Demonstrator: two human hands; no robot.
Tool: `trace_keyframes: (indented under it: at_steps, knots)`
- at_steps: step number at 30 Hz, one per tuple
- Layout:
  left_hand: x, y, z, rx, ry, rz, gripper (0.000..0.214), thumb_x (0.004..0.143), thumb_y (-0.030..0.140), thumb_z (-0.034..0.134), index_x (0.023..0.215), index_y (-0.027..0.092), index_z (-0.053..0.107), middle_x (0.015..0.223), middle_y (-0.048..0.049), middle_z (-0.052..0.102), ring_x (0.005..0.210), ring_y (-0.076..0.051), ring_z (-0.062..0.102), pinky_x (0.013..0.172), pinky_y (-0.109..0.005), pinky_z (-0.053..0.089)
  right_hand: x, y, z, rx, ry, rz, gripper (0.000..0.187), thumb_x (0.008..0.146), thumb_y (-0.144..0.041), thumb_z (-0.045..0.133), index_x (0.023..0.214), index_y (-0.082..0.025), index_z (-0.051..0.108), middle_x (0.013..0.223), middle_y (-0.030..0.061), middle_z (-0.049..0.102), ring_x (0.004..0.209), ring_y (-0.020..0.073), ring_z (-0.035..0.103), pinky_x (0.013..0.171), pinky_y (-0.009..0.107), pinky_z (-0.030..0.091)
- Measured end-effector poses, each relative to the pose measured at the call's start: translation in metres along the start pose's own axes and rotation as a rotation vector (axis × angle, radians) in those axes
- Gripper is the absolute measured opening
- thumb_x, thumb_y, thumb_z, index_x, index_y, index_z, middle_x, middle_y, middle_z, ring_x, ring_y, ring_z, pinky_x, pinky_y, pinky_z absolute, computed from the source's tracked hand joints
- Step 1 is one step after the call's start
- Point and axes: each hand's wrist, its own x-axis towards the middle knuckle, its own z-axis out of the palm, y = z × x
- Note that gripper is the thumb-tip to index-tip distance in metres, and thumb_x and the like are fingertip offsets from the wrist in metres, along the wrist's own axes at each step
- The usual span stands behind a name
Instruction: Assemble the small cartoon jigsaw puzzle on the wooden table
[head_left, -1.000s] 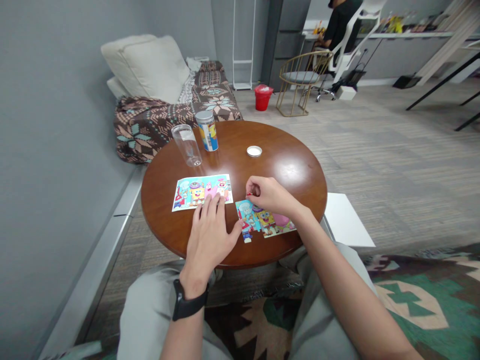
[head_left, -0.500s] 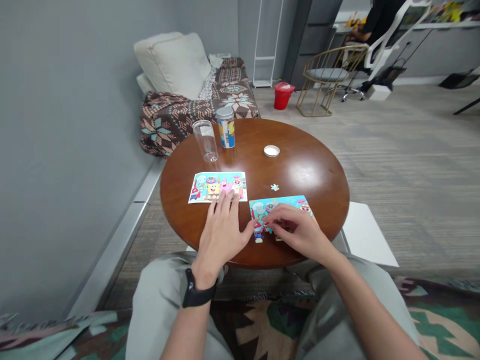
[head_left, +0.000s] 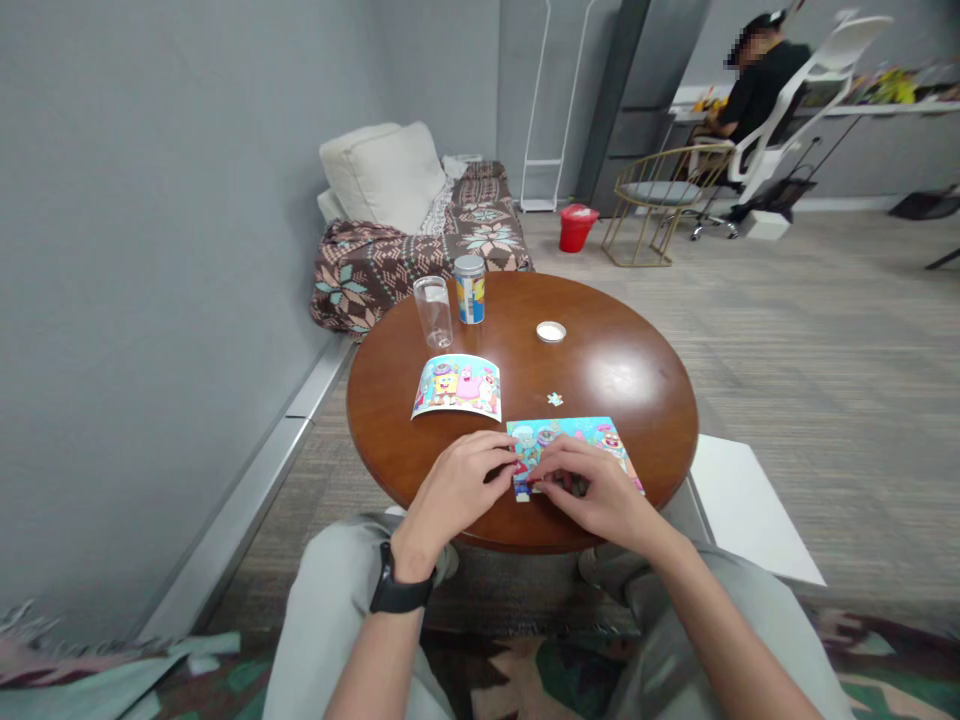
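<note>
A colourful cartoon jigsaw puzzle (head_left: 581, 427), mostly assembled, lies near the front of the round table. Over its lower part, my right hand (head_left: 600, 490) pinches a small puzzle piece, largely covered by the fingers. My left hand (head_left: 461, 485) rests at the puzzle's left edge, its fingers bent and the thumb apart from them. One loose puzzle piece (head_left: 555, 399) lies just beyond the puzzle. To the left, a printed picture sheet (head_left: 466, 385) with the same cartoon figures curls upward at its middle.
On the wooden table (head_left: 517, 300) stand a clear glass (head_left: 435, 315) and a printed can (head_left: 470, 292); a round lid (head_left: 551, 331) lies farther right. Behind are a covered sofa (head_left: 420, 260), a red bin (head_left: 577, 228), a wire chair (head_left: 664, 193) and a seated person (head_left: 769, 90).
My left hand has left the picture sheet and moved right and nearer to me, to the puzzle's edge. The sheet now curls up. My right hand stays over the puzzle; the view has shifted.
</note>
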Motion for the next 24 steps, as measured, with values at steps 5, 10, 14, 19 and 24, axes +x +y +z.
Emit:
trace_keyframes:
  at_steps: [5,10,14,19,24]
  knots:
    - [0.001,-0.004,0.003,-0.013,0.020,0.012,0.016,0.087,0.014,0.063,0.095,0.019,0.076,0.110,-0.0050,0.074,0.101,-0.019,0.068,0.095,-0.037,0.056,-0.002,0.000,0.004,-0.016,-0.051,-0.006,0.015,0.087,-0.010,0.059,0.086,-0.021,0.069,0.087,0.0035,0.068,0.079,0.0151,0.062,0.071,0.028,0.050]
    - [0.001,-0.003,0.003,-0.016,0.023,0.014,0.016,0.088,0.015,0.062,0.095,0.019,0.076,0.109,-0.0057,0.074,0.101,-0.020,0.068,0.095,-0.037,0.055,-0.002,-0.008,0.003,-0.105,-0.054,-0.058,0.014,0.086,-0.010,0.056,0.087,-0.020,0.066,0.089,0.0051,0.066,0.083,0.0175,0.061,0.074,0.030,0.049]
    - [0.000,-0.001,0.002,-0.021,0.005,-0.020,0.017,0.089,0.014,0.060,0.096,0.018,0.075,0.111,-0.0051,0.074,0.103,-0.019,0.068,0.098,-0.036,0.054,-0.010,-0.014,0.003,-0.223,0.055,-0.154,0.024,0.081,-0.004,0.045,0.088,-0.018,0.063,0.088,0.0075,0.063,0.083,0.0205,0.058,0.072,0.034,0.049]
    - [0.000,0.001,0.000,-0.025,-0.025,-0.036,0.017,0.090,0.019,0.061,0.100,0.019,0.075,0.115,-0.0050,0.073,0.107,-0.020,0.066,0.101,-0.037,0.052,-0.028,-0.014,0.006,-0.343,0.154,-0.191,0.036,0.078,-0.003,0.044,0.102,-0.018,0.066,0.094,0.0084,0.067,0.084,0.0220,0.060,0.076,0.037,0.050]
    - [-0.002,-0.001,-0.003,-0.015,-0.077,0.015,0.021,0.091,0.021,0.061,0.109,0.019,0.071,0.123,-0.0067,0.069,0.114,-0.020,0.064,0.103,-0.037,0.050,-0.037,-0.008,0.008,-0.409,0.133,-0.265,0.045,0.075,-0.003,0.045,0.109,-0.020,0.067,0.113,0.0083,0.070,0.104,0.0249,0.062,0.090,0.044,0.049]
